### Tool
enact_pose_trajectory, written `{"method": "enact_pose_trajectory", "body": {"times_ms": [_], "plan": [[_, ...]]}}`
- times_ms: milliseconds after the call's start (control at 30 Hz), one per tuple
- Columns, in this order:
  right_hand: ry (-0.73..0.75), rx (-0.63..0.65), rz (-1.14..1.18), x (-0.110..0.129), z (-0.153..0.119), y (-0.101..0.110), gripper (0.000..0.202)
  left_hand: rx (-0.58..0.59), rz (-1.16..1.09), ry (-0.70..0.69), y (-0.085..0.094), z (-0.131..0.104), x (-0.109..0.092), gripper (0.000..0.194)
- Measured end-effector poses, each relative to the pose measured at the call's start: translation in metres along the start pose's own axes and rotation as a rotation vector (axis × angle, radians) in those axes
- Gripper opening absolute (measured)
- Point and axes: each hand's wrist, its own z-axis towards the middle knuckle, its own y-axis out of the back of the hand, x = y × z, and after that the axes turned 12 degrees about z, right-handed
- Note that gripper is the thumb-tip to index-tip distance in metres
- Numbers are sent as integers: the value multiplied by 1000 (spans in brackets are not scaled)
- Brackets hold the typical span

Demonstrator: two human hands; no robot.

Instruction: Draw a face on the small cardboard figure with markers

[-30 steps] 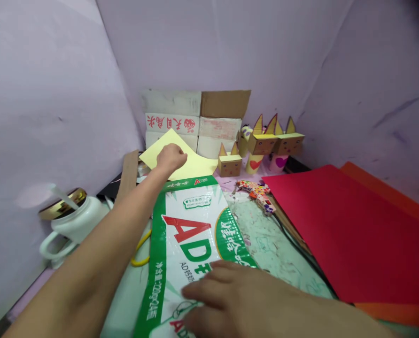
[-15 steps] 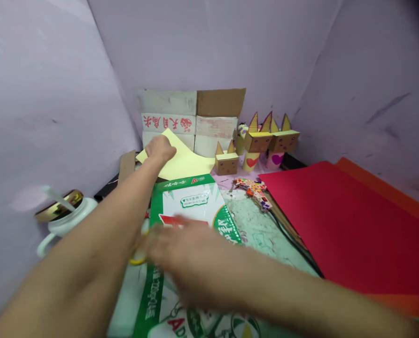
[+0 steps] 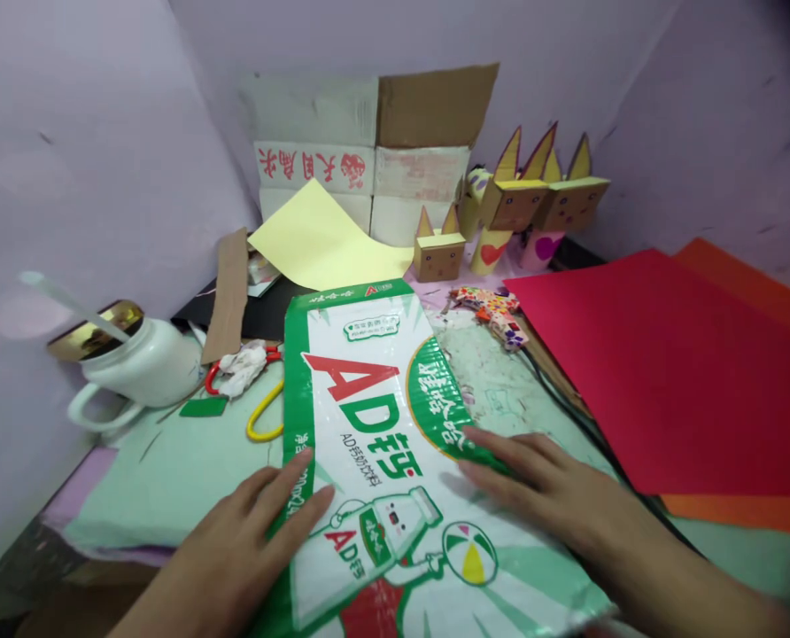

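A flattened green-and-white cardboard drink carton (image 3: 375, 425) lies on the table in front of me, printed side up. Its left edge is under my left hand (image 3: 262, 523), whose fingers are stretched out over the print. On the right edge rests my right hand (image 3: 534, 478), fingers spread and flat. Neither hand grips anything that I can see. A yellow handle loop (image 3: 262, 416) sticks out from under the carton's left side. Beyond the carton's far end lies a pale yellow paper sheet (image 3: 325, 239).
Red-handled scissors (image 3: 272, 354) with white wrapping and a white mug (image 3: 139, 363) with a straw stand left. Cardboard animal figures (image 3: 515, 206) are at the back. A patterned glue gun (image 3: 491, 310) with a cord lies beside red paper (image 3: 667, 381). An opened carton (image 3: 428, 168) leans on the wall.
My left hand has come back from the yellow paper to the carton's left edge. The right hand has moved right, onto the carton's right side. The view has tilted down.
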Motion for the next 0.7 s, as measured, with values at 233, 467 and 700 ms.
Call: {"method": "enact_pose_trajectory", "body": {"times_ms": [233, 467, 700], "plan": [[147, -57, 116, -28, 43, -4, 48, -83, 136, -1, 0, 29, 11, 70], [-26, 96, 219, -55, 44, -5, 62, -25, -127, -67, -31, 52, 28, 76], [85, 19, 193, -34, 26, 1, 62, -174, -270, -37, -11, 32, 5, 49]]}}
